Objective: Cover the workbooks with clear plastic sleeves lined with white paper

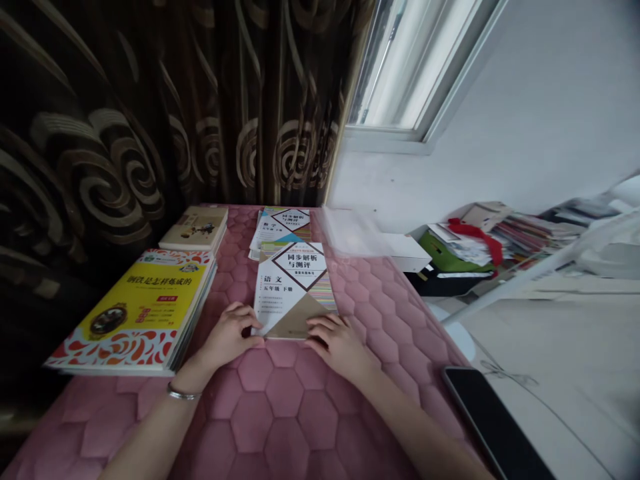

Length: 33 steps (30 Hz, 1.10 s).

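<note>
A white and tan workbook (pixel 295 287) with Chinese print lies on the pink padded cover, its top edge overlapping another workbook (pixel 283 225) of similar design. My left hand (pixel 234 335) holds the near left corner, fingers curled at the side edge and thumb at the bottom edge. At the near right corner, my right hand (pixel 340 343) has its fingers over the cover and its thumb by the lower edge. Left of my left hand is a stack of books topped by a yellow book (pixel 150 293). Behind that stack sits a smaller beige book pile (pixel 196 229).
The pink hexagon-quilted cover (pixel 283 393) spreads under everything. A black phone (pixel 493 423) rests at its right edge. Dark patterned curtains (pixel 210 100) hang behind. On the right are a white box (pixel 405 251), a green bag (pixel 445 257) and piled papers (pixel 540 230).
</note>
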Motion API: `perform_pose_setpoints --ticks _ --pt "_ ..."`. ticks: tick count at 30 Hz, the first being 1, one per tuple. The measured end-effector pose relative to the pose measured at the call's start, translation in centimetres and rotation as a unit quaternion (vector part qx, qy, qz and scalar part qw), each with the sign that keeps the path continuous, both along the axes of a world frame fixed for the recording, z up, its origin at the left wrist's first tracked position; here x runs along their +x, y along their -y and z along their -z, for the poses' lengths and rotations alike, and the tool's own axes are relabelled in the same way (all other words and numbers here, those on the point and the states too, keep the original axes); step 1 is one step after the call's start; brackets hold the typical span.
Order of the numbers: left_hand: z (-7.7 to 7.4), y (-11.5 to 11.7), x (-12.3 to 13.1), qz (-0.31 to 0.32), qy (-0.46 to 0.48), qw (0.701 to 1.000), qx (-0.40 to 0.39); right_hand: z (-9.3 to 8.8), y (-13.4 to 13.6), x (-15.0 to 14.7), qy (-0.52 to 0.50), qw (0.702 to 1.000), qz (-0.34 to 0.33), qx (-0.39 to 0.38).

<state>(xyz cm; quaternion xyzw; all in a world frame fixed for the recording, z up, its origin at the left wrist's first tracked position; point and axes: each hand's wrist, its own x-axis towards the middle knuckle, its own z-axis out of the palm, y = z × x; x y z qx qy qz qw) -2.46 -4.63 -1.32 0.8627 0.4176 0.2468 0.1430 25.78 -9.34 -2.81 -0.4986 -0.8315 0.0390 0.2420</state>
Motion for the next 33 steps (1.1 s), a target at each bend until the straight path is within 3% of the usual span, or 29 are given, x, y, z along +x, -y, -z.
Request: perform_pose_setpoints --ticks 6,13,23,33 --pt "-0.3 -0.2 -0.6 0.008 0.005 1.000 -0.027 0.7 0.4 4.5 0.011 1.000 0.002 -0.010" --pt "-0.8 -0.1 -1.3 0.011 -0.018 0.998 -0.066 1.2 -0.1 7.3 -0.065 0.996 -0.025 -0.060" --pt "-0.5 0.0 -1.6 0.006 -0.028 0.994 -0.102 0.5 0.0 7.9 -0.097 0.989 -0.033 -0.105" --pt "-1.0 0.5 -1.3 -0.038 -0.038 0.992 -0.114 0.2 0.1 7.8 -0.071 0.994 -0.043 -0.071"
